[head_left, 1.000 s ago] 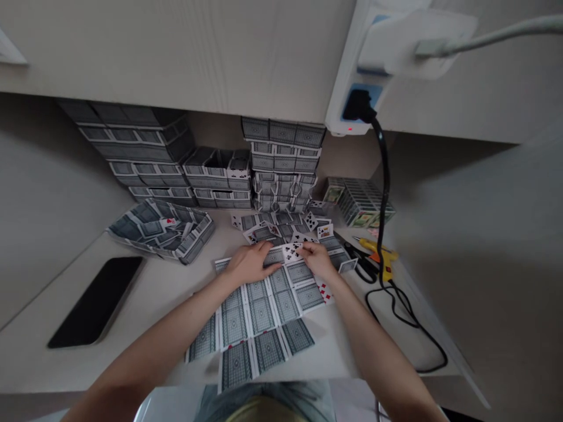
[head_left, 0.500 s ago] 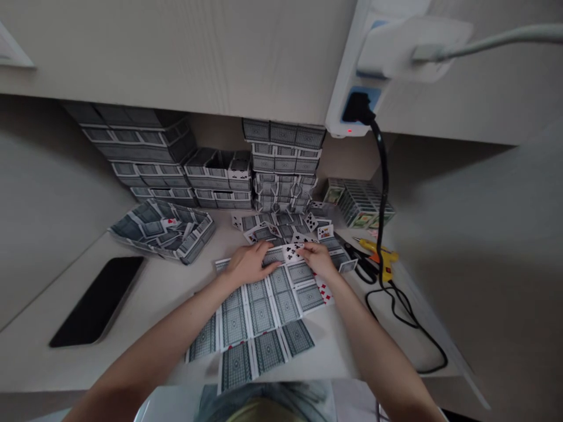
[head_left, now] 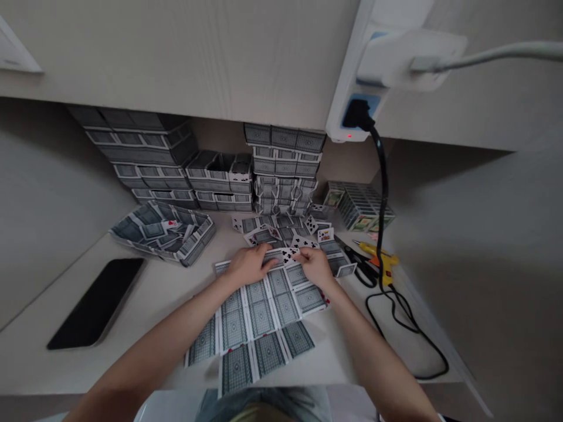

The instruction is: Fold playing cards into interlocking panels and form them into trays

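A panel of overlapping playing cards (head_left: 259, 310), mostly grey-green backs up, lies on the desk in front of me. My left hand (head_left: 250, 265) is at its far edge, with the thumb on the near side and the fingertips over the edge strip. My right hand (head_left: 315, 268) pinches the far edge near the right corner, at a face-up clubs card (head_left: 289, 255). A bit of a red-suited card peeks out from under the panel's right side, below the right hand. The right fingertips are partly hidden behind the card edge.
Card-built blocks (head_left: 285, 158) stand along the back. Left are a card tray (head_left: 193, 249) with loose cards and a black phone (head_left: 97, 302). Right lie scissors (head_left: 363, 266), a yellow glue gun (head_left: 386, 264) and its cord. A power strip (head_left: 347, 111) hangs above.
My right hand has slid a little left along the panel's edge. Less of the red diamonds card shows at the right side. The left hand stays nearly in place.
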Tool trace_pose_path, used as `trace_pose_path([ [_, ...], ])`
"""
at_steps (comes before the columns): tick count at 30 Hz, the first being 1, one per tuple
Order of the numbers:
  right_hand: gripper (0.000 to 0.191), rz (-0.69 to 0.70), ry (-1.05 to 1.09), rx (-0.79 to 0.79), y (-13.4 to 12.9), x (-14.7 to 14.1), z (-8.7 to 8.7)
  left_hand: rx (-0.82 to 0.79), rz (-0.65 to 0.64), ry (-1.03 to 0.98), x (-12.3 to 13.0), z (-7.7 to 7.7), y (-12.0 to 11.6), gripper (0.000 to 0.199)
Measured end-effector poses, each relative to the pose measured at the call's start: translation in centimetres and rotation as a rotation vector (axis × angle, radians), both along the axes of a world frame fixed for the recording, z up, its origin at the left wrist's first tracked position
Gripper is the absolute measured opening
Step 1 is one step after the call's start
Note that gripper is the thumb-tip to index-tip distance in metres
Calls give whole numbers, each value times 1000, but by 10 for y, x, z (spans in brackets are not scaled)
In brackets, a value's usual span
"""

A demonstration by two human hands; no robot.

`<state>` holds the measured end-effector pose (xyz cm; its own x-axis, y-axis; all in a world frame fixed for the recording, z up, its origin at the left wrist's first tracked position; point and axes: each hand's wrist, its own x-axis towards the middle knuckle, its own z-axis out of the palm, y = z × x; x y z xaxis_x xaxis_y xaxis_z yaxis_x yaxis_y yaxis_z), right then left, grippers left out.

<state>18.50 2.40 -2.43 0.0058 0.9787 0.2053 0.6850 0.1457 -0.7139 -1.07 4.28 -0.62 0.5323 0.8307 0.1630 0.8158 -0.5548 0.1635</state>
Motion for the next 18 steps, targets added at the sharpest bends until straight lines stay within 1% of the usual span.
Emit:
trace_pose_path([
  [4,20,-114,-398,59,-16,-13,15,-8,12,-5,0,-2,1,43],
  [7,22,-97,-523,89,-26,-22,23,-8,33,-25,0,-3,2,44],
  [10,22,-117,-531,76,-28,-26,25,3,21,-44,0,-3,2,43],
  [14,20,-187,-486,5,-23,-23,20,13,4,-22,1,-2,2,44],
  [16,20,-202,-418,-5,-19,-19,16,14,4,-15,1,-1,1,42],
  [18,19,-194,-298,8,-15,-16,11,15,0,-21,2,-1,1,40],
])
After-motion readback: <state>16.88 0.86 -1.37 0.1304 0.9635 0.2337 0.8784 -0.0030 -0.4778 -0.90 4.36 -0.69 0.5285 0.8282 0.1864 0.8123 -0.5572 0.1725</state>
